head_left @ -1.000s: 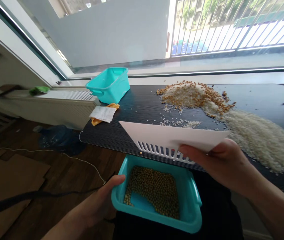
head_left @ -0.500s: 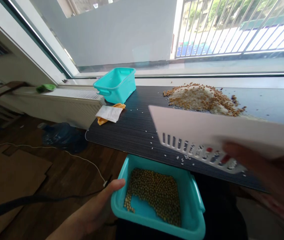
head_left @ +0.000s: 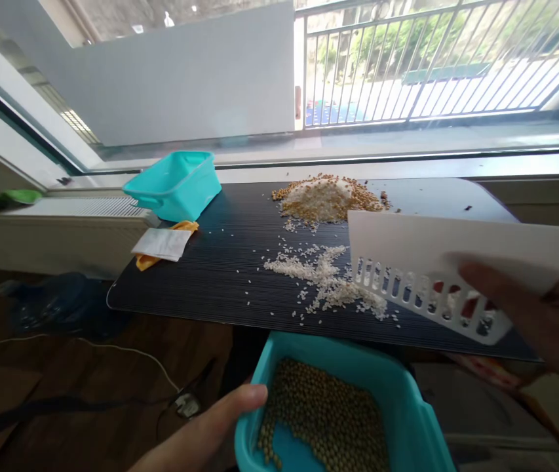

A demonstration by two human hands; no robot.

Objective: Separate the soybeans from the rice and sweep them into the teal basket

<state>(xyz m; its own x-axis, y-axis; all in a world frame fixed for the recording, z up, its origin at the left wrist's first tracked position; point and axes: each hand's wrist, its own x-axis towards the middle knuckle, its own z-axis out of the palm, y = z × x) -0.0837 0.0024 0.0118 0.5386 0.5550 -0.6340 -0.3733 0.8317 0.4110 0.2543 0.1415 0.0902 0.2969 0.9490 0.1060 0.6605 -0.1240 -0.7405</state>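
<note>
My left hand [head_left: 220, 426] grips the left rim of a turquoise tub [head_left: 407, 400] partly filled with yellow-green beans [head_left: 328, 419], held below the table's near edge. My right hand [head_left: 535, 308] holds a white slotted basket [head_left: 436, 262] over the right side of the dark table [head_left: 220, 275]; my fingers show through its slots. Loose rice [head_left: 323, 278] lies scattered just left of the basket. A mound of rice mixed with beans [head_left: 326, 196] sits at the table's far edge.
A second, empty turquoise tub [head_left: 175, 183] stands at the table's far left corner, with a white and orange packet [head_left: 161, 244] beside it. A radiator [head_left: 63, 216] runs along the left under the window. Cables [head_left: 87, 347] and a dark bag [head_left: 48, 308] lie on the wooden floor.
The view has swung right and down. My right hand has carried the white basket further right, and the scattered rice beside it is now uncovered. The tub of beans stays in my left hand.
</note>
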